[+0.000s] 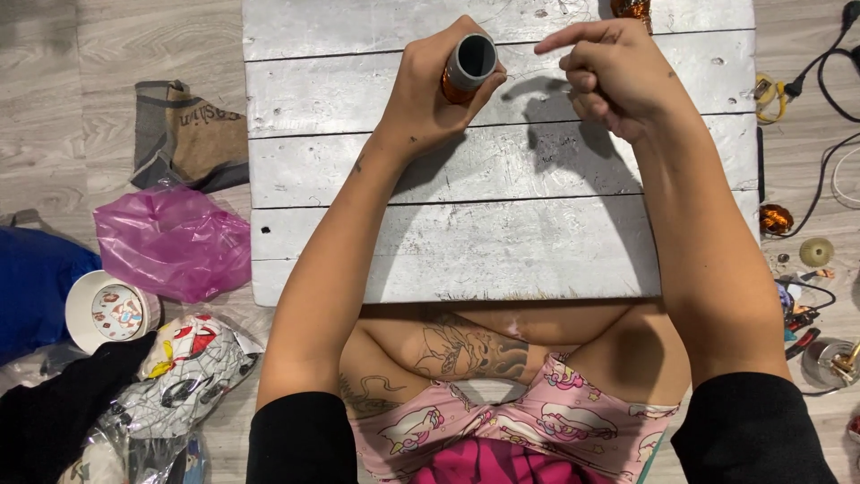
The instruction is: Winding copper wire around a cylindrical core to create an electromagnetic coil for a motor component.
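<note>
silver plank board (502,242) on wood floor (107,45); copper coil (634,8) at far edge.

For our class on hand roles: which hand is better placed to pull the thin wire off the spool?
Probably the right hand: its fingers are pinched beside the copper-wire spool, while the left hand is wrapped around it.

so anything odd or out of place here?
Nothing spilled or broken. The left hand holds a copper wire spool over the scratched white board; bags and clothes clutter the floor to its left.
</note>
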